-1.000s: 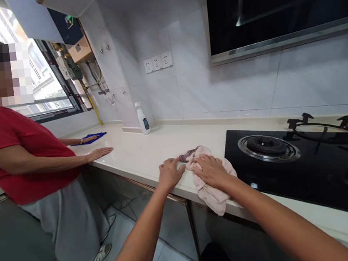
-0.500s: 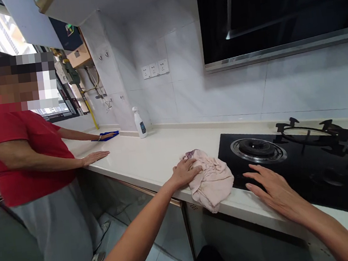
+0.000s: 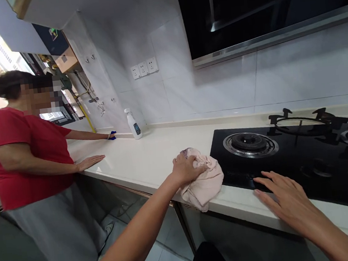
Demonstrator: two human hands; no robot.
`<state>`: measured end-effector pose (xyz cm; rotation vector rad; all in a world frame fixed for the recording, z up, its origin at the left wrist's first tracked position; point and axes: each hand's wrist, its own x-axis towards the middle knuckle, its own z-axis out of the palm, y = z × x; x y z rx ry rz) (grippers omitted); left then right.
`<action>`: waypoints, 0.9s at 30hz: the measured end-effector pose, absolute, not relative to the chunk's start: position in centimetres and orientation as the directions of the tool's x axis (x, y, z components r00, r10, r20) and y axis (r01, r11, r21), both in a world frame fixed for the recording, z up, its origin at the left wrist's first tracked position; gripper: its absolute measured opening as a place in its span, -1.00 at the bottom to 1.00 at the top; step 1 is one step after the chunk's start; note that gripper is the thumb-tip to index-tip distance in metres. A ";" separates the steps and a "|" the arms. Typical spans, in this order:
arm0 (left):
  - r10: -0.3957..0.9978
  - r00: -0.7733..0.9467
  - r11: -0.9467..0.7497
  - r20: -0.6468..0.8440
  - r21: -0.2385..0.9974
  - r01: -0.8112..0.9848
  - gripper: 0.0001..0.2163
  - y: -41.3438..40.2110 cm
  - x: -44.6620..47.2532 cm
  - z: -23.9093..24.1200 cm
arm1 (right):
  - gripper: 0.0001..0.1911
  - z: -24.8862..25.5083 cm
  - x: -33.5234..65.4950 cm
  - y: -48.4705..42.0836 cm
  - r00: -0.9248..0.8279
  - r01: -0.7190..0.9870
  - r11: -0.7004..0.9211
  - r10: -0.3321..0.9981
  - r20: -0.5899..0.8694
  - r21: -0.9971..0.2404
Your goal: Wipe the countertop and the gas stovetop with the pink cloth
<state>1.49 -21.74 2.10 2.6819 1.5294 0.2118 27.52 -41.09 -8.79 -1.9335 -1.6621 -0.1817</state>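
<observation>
the left hand (image 3: 188, 170) curls over the pink cloth (image 3: 203, 185) and holds it, thumb and fingers bent into its crumpled upper part. the cloth lies at the front edge of the countertop (image 3: 160, 146), just beside the front left corner of the black cooktop (image 3: 239, 168), and its lower end droops over that edge. a dark patterned patch shows at its far end, past the knuckles.

the right hand (image 3: 283, 191) holds nothing; its fingers are spread wide, palm down, above the front edge of the cooktop. whether the fingertips touch the glass i cannot tell. beyond them, near the cooktop's left end, sits a round burner (image 3: 250, 142), and a pan support (image 3: 302, 123) stands by its back edge.

a white spray bottle (image 3: 133, 125) stands near the back edge of the countertop. to the left, a co-worker in a red shirt (image 3: 48, 149) has one hand flat at the front edge and the other on a blue cloth (image 3: 112, 136) near the back edge.
</observation>
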 end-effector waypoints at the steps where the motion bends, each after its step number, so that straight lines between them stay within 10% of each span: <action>1: 0.865 0.490 -0.501 0.109 0.140 0.854 -0.29 -21.3 1.7 1.9 | -0.25 -8.8 27.5 -41.1 0.216 0.941 -0.059 0.862 0.458 -0.333; 15: 0.794 0.606 -0.599 -0.042 0.115 0.793 -0.30 -25.4 1.8 2.8 | -0.26 -9.2 27.3 -40.8 0.216 0.948 -0.070 0.856 0.469 -0.309; 27: 0.827 0.537 -0.552 0.163 0.065 0.831 -0.19 -22.9 4.4 -0.5 | -0.31 -10.1 27.2 -41.3 0.141 0.980 -0.024 0.791 0.595 -0.200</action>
